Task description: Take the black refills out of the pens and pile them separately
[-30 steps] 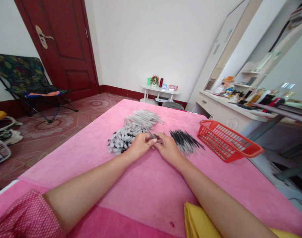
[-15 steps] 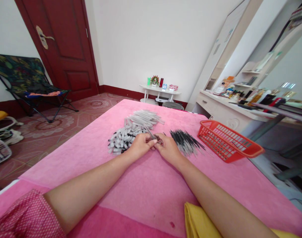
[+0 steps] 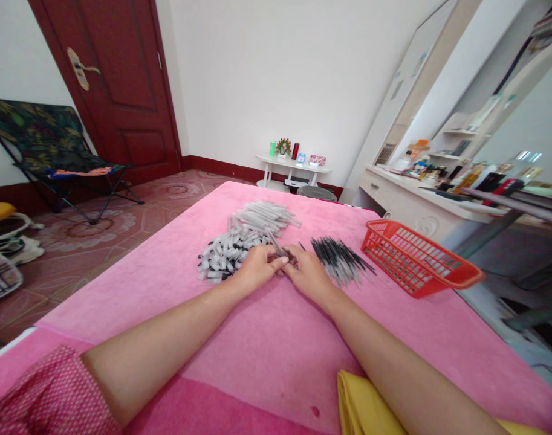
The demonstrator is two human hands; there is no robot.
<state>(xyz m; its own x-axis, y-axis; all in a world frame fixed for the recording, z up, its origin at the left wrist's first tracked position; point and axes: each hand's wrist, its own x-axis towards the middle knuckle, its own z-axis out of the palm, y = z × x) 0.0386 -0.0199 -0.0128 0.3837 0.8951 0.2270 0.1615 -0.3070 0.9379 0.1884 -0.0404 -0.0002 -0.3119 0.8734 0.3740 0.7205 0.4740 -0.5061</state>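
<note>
My left hand (image 3: 259,266) and my right hand (image 3: 306,270) meet over the middle of the pink cloth, fingers closed together. Between them is a slim grey pen (image 3: 274,243), its far end pointing up and away to the left; the fingers hide the rest. Just left of my left hand lies a heap of clear pen caps (image 3: 222,257) with black parts. Behind it is a pile of translucent pen barrels (image 3: 264,216). To the right of my right hand, thin pen refills (image 3: 341,260) with dark and pale portions lie in a bundle.
A red plastic basket (image 3: 412,257) stands at the cloth's right edge. Folded yellow fabric (image 3: 364,405) lies under my right forearm. A dresser (image 3: 393,187) crowded with bottles is on the right, a small white table (image 3: 276,160) at the back, a folding chair (image 3: 44,145) at left.
Both hands stay almost in place. The pen between them has shifted slightly, its protruding end standing a bit steeper and further right.
</note>
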